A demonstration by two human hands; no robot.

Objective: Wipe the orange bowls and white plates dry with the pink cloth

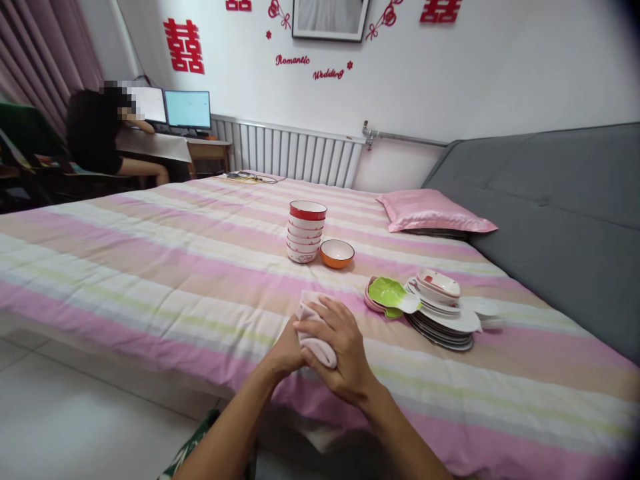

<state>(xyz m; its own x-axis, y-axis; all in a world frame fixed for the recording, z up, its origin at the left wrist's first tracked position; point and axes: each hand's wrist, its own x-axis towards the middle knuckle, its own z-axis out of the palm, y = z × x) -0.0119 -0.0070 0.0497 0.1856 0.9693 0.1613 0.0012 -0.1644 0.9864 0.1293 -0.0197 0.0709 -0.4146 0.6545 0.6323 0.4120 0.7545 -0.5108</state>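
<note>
A folded pale pink cloth (320,352) is pressed between my two hands above the near edge of the bed. My right hand (345,347) lies over it, fingers curled around its front. From the other side my left hand (287,348) grips the cloth, its fingers mostly hidden behind it. Beyond my hands stands a stack of bowls (304,241), white with a red one on top. Touching or close beside it is an orange bowl (337,255) with a white inside. To the right lie a green leaf-shaped dish (387,292) and a pile of plates (443,330).
Small white dishes (437,285) top the plate pile. A pink pillow (435,210) rests by the grey headboard (540,220). Cables (253,177) lie at the bed's far edge. A person (97,133) sits at a desk with monitors (188,109) at the far left.
</note>
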